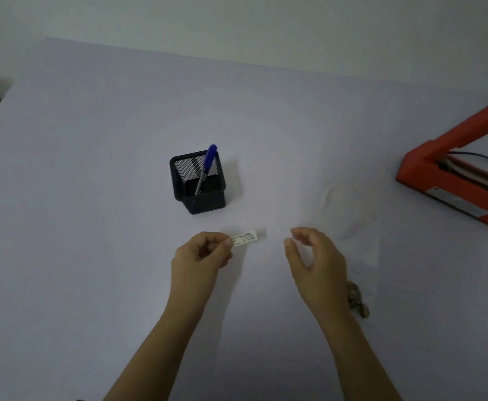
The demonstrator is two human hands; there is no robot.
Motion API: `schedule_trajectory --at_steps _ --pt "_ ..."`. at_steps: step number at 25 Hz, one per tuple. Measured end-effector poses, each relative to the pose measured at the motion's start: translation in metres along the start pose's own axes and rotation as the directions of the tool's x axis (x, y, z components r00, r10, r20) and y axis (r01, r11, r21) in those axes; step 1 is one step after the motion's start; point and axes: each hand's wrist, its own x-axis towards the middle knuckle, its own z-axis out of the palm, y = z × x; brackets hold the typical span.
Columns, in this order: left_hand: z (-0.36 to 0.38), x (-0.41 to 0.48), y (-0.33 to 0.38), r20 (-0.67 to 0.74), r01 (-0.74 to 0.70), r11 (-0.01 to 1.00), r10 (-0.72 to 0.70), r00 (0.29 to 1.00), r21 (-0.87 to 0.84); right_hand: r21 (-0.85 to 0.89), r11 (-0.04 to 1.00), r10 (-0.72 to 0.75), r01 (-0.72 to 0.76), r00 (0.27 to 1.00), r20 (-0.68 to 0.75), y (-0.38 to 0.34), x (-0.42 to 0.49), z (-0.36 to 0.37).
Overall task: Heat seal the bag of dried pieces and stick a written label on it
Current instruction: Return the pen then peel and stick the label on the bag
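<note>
White paper label (244,238), a small narrow strip with dark handwriting; the words are too small to read. It is held just above the bench (92,198), near the middle, toward the near edge. One short end sits between thumb and forefinger of the left hand (200,256); the other end points right and sticks out free. The rest of the left fingers (208,247) are curled into the palm.

Right hand (313,256) is just beside the label's free end, apart from it and holding nothing. Its thumb and fingers (297,231) are loosely curved, with a wide gap between them.

Clear bag (361,247) lies flat toward the bench's right side, its outline faint. Part of it is behind the right hand. Brown dried pieces (358,302) are bunched at its near end, by the right wrist.

Red heat sealer (451,180) at the right edge, arm raised. Black mesh pen holder (199,183) stands at mid-bench beyond the left hand, with a blue-capped pen (208,163) leaning in it.
</note>
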Motion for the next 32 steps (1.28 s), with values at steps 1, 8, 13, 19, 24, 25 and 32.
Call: schedule_trajectory --at_steps 1,8,13,19,24,25,32 --pt "0.017 0.002 0.006 0.063 -0.004 1.0 0.004 0.998 0.0 -0.017 1.0 0.018 -0.018 0.999 -0.032 0.015 0.011 -0.019" --pt "0.141 0.03 0.035 0.337 0.02 0.996 -0.05 0.94 0.092 -0.136 0.987 0.108 -0.091 0.987 0.12 0.093 0.062 -0.083" --pt "0.19 0.041 0.029 0.351 -0.042 0.97 -0.047 0.935 0.241 -0.03 0.99 0.138 -0.134 0.977 0.161 0.119 0.062 -0.084" --pt "0.202 0.049 0.021 0.334 -0.105 0.921 -0.028 0.942 0.375 0.019 0.995 0.089 -0.095 0.976 0.201 0.13 0.059 -0.087" --pt "0.205 0.052 0.022 0.329 -0.125 0.894 -0.027 0.944 0.43 -0.093 0.995 -0.007 0.024 0.984 0.179 0.137 0.054 -0.088" --pt "0.205 0.052 0.022 0.322 -0.12 0.895 -0.028 0.946 0.43 -0.121 0.991 -0.026 0.048 0.984 0.177 0.137 0.053 -0.089" --pt "0.209 0.049 0.018 0.292 -0.194 0.853 0.052 0.955 0.485 -0.229 0.954 -0.164 0.192 0.977 0.135 0.141 0.048 -0.088"
